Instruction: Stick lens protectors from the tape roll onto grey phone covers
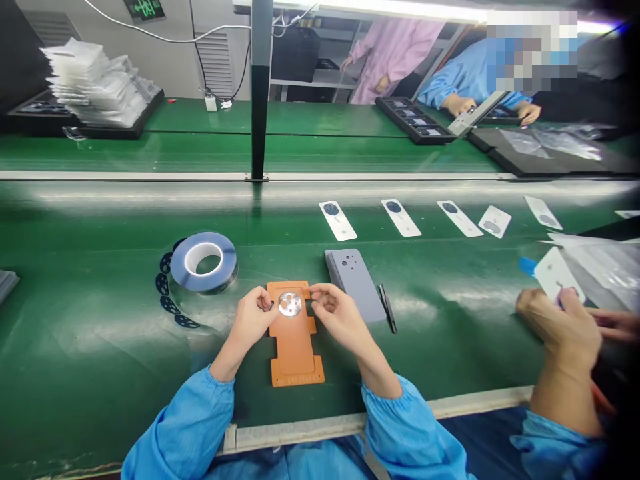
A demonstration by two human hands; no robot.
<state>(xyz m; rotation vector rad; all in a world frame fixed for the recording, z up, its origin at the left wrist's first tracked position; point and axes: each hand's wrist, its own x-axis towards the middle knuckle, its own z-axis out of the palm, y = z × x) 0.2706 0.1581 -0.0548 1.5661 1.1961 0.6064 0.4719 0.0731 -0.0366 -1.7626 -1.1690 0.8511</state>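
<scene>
An orange phone-shaped fixture [295, 343] lies flat on the green work surface in front of me, with a round silver plate with holes [290, 305] near its top. My left hand [254, 317] is at the fixture's upper left edge, fingers pinched together; a small dark bit shows at the fingertips, too small to name. At the upper right edge is my right hand [340, 313], its index finger reaching to the corner and its thumb apart, with nothing visible between them. Just beyond it lie grey phone back panels [363, 293], apparently stacked, and black tweezers [387, 309].
A blue tape roll [225, 263] trails black round stickers [163, 285] on the left. Several white cards [339, 227] line the far side. On the right, a co-worker's hand [567, 333] holds a white card [555, 272]. A black post [258, 93] rises behind.
</scene>
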